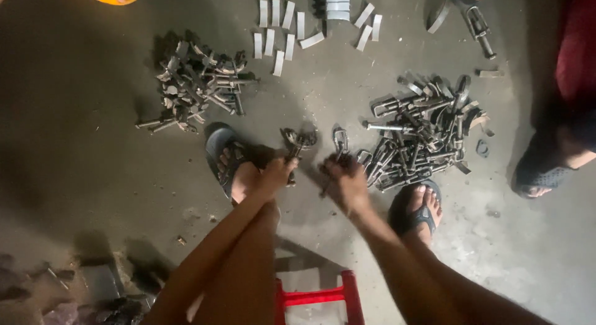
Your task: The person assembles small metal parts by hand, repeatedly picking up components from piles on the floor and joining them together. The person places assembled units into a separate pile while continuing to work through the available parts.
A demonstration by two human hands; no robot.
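Two hands work at the near edge of the right-hand clamp pile (422,132): left hand (273,175) is closed on a dark bolt-and-clamp piece (297,145) whose long axis runs away from the person; right hand (344,182), nearer the pile, is clenched on a U-shaped clamp (339,140)

Dark metal clamp (297,145), upright, handheld

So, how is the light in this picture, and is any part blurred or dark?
Head view: dim light, corners falling into dark; the flat strips at top catch the most light; both hands are slightly motion-blurred, so the metal part they hold lacks detail; the piles cast soft shadows on the floor.
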